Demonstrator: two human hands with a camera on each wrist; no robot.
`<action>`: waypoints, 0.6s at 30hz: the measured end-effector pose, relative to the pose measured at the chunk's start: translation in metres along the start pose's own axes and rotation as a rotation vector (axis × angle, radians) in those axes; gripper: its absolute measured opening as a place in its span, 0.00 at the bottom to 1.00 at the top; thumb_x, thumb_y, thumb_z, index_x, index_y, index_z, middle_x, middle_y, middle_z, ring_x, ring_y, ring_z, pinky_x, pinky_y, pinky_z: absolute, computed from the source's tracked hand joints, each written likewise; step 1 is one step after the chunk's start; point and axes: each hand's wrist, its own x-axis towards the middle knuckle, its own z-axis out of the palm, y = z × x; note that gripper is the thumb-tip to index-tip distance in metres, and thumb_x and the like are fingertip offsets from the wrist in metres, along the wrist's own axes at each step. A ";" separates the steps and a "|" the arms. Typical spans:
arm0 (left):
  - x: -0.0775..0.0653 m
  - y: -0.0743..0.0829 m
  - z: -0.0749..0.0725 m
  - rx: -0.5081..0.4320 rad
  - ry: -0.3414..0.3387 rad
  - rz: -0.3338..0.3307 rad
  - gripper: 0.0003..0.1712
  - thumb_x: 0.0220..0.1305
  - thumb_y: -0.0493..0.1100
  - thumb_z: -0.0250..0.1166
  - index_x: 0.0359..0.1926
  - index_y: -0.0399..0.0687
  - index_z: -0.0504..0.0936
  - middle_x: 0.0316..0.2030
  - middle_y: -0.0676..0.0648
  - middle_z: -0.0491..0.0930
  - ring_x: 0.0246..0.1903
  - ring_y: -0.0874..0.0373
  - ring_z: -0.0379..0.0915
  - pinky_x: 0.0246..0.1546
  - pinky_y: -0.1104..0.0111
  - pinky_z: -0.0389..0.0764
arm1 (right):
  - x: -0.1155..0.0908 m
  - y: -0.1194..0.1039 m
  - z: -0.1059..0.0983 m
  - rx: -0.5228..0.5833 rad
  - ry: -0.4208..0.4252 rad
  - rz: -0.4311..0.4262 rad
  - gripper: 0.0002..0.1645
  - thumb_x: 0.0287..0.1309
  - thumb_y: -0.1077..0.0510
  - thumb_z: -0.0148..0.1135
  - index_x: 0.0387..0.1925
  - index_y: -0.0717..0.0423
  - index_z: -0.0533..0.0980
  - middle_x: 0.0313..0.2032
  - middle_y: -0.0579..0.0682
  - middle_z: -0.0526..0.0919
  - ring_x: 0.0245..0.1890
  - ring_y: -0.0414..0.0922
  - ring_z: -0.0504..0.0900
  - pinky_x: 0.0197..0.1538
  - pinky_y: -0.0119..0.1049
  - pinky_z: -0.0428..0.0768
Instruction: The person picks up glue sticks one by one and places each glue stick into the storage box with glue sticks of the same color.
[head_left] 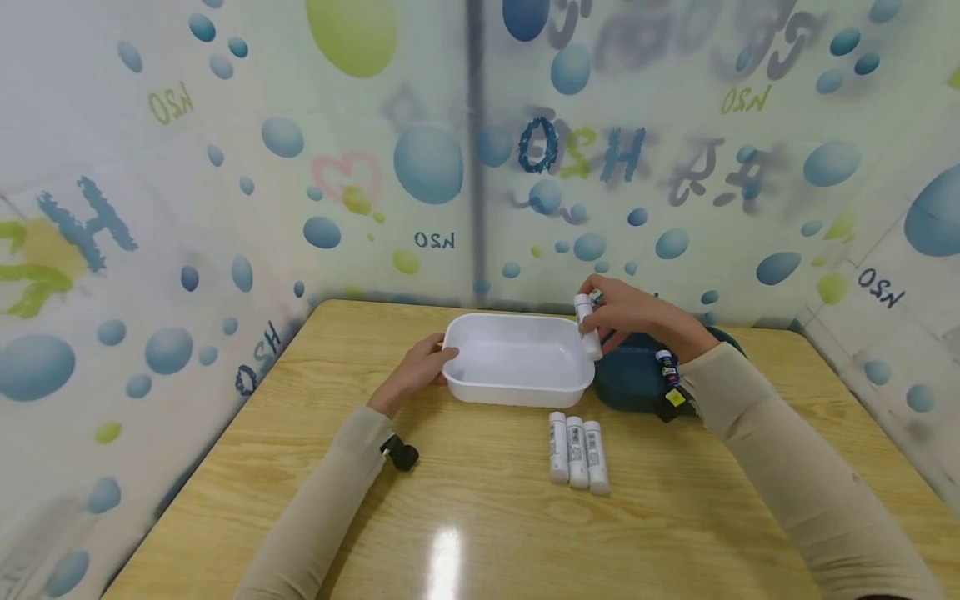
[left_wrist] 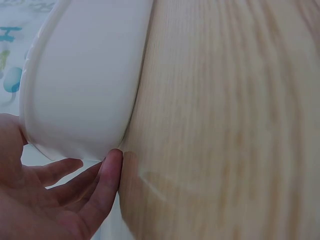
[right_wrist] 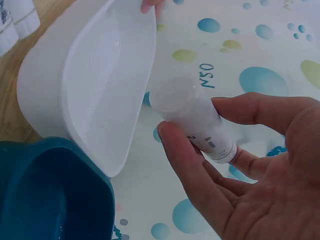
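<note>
Currently the right hand pinches a white bottle beside the white tub's right end, hiding some rim; the right sleeve blocks part of the blue tub. Three more white bottles lie nearer on the surface. The left hand grips the tub's left end, its fingertips against the outer wall visible only from the left wrist.

On the wood-grained table, the white rectangular plastic basin stands left of the dark teal plastic basin; three white cylindrical bottles lie side by side before the white basin's right part.
</note>
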 end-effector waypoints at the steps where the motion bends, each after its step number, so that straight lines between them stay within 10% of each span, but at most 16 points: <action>1: -0.001 0.001 0.000 0.000 0.002 -0.002 0.31 0.78 0.51 0.56 0.75 0.44 0.66 0.64 0.34 0.77 0.47 0.51 0.81 0.38 0.70 0.83 | 0.004 0.000 -0.001 -0.004 -0.005 0.013 0.38 0.66 0.60 0.61 0.71 0.64 0.55 0.56 0.72 0.75 0.41 0.57 0.88 0.41 0.49 0.90; 18: 0.000 0.002 0.000 0.002 0.004 -0.021 0.31 0.78 0.52 0.55 0.75 0.45 0.65 0.65 0.34 0.76 0.45 0.53 0.81 0.38 0.70 0.84 | 0.047 -0.003 0.008 -0.188 -0.018 0.165 0.26 0.69 0.58 0.63 0.61 0.65 0.65 0.49 0.66 0.81 0.35 0.50 0.89 0.42 0.42 0.89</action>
